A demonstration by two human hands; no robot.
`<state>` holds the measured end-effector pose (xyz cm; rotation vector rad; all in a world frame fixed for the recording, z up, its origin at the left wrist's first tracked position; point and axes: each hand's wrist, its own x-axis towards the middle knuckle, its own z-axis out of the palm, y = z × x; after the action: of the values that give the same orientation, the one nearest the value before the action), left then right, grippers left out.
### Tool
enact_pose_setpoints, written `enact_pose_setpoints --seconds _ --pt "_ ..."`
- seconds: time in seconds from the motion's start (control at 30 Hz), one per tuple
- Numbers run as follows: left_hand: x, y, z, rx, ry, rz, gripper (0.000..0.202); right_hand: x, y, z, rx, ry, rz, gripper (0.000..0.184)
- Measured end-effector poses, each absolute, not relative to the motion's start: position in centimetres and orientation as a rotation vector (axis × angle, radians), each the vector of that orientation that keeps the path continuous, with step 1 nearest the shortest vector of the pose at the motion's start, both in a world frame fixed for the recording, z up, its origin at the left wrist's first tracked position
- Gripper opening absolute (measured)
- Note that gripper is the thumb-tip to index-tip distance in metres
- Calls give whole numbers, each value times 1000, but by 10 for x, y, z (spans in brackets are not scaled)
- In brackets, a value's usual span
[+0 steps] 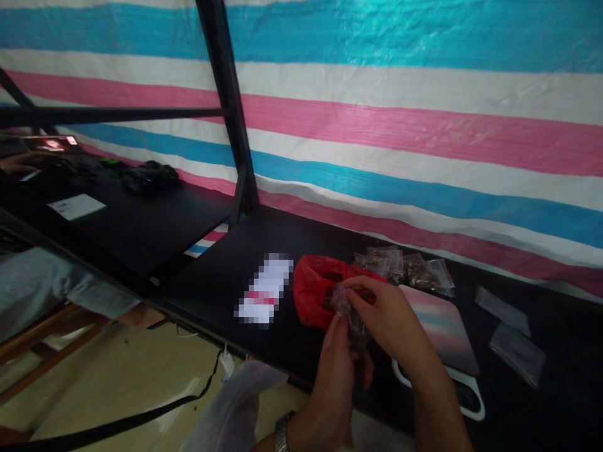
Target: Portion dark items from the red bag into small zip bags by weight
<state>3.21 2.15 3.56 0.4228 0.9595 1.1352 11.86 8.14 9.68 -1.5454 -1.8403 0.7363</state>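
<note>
Both my hands meet over the front of the black table [226, 276]. My left hand [336, 370] is closed round a small clear plastic bag [351, 317] of dark brown bits. My right hand [384, 317] pinches the top of the same bag from above. Just behind the hands lies an open red plastic bag [313, 292] with dark contents. A wristwatch [282, 430] sits on my left wrist.
Several filled clear bags [405, 267] lie behind the red one, and empty clear bags [516, 351] at the right. A pastel-striped flat scale [443, 326] is under my right forearm. A blurred white paper [266, 289] lies left. Another person's sleeve [42, 285] is at far left beside a second black table [141, 226].
</note>
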Motion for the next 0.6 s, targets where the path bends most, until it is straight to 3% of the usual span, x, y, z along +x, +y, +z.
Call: enact_pose_setpoints --seconds 0.2,0.43,0.6 --pt "31 24 34 414 957 1160 81 124 81 98 -1545 -1823 779 22" --pt "32 19 29 463 1005 1175 104 140 82 97 -1488 -1750 850 20" --pt "26 12 27 622 1132 1251 88 150 77 103 -1400 -1665 961 33"
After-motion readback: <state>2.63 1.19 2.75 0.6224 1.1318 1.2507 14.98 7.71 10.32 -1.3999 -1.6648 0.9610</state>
